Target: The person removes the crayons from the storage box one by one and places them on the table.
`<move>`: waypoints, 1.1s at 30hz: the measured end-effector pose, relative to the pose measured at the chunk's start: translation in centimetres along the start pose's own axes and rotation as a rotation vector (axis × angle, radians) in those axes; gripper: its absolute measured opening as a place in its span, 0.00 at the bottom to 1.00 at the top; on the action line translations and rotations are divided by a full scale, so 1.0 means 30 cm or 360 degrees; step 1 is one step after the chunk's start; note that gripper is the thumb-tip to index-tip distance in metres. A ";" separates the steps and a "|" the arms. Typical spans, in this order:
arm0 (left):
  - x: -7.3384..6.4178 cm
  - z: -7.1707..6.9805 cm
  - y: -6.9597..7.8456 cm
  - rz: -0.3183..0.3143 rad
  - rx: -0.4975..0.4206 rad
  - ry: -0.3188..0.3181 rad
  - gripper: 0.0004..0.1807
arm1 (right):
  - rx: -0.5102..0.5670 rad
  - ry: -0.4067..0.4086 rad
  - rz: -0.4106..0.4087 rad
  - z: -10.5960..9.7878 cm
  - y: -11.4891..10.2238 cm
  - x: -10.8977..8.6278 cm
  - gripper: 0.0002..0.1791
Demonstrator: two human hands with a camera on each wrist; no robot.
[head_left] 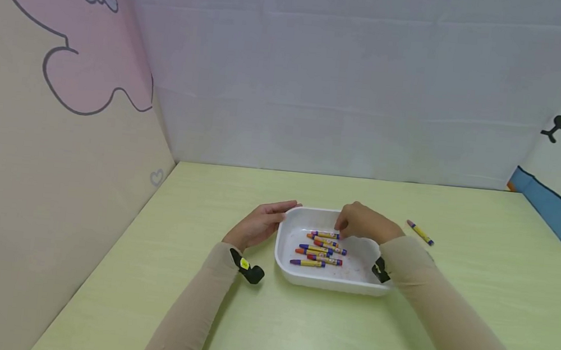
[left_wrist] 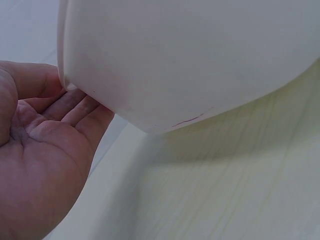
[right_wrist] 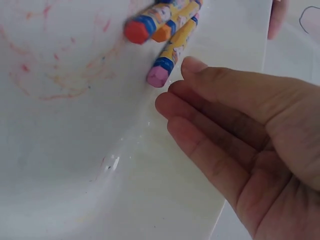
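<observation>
A white plastic tray (head_left: pixel 346 285) stands on the table. Several crayons in yellow wrappers lie loosely lined up in it, and a purple crayon (head_left: pixel 307 263) is nearest its front. My left hand (head_left: pixel 257 224) holds the tray at its far left corner; the thumb meets the rim, while the tray wall (left_wrist: pixel 180 55) hides the fingertips. Over the tray's back edge is my right hand (right_wrist: pixel 235 130), with loosely bent fingers and nothing between them. Just beyond its fingertips lies a pink crayon (right_wrist: pixel 169 56), beside an orange crayon (right_wrist: pixel 162 33) and a red crayon (right_wrist: pixel 138 28).
One more crayon (head_left: pixel 420 232) lies on the pale green table (head_left: pixel 265 331), to the right of the tray. A plain light cloth wall (head_left: pixel 318 100) rises behind the table. Printed side walls stand left and right. Coloured marks streak the tray floor.
</observation>
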State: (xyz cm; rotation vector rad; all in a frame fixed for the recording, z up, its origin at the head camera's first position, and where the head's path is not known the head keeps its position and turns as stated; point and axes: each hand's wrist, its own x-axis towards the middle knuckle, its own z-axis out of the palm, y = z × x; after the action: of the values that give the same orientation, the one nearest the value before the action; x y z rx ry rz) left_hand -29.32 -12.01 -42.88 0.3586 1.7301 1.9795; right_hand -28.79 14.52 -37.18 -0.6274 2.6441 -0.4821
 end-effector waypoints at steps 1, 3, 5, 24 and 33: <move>0.000 -0.001 -0.001 0.0003 0.0001 0.0001 0.25 | -0.0016 0.0001 0.0015 0.005 -0.001 0.002 0.09; 0.000 -0.002 -0.004 0.0006 0.0006 0.0003 0.25 | -0.0046 0.0003 0.0040 0.014 -0.004 0.003 0.09; 0.001 -0.002 -0.005 0.0007 0.0014 0.0001 0.25 | -0.0080 0.0006 0.0057 0.022 -0.004 0.004 0.10; 0.003 -0.006 -0.007 0.0006 0.0023 -0.0002 0.25 | -0.0231 0.0122 -0.0166 0.041 -0.007 0.004 0.05; 0.005 -0.007 -0.004 -0.0009 0.0059 0.0015 0.25 | -0.0223 0.0095 -0.0217 0.024 -0.012 -0.004 0.06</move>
State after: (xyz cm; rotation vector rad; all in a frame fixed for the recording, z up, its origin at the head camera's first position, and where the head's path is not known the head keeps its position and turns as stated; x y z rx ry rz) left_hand -29.53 -12.10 -43.06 0.3574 1.7739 1.9503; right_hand -28.26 14.10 -37.65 -0.8534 2.7208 -0.3610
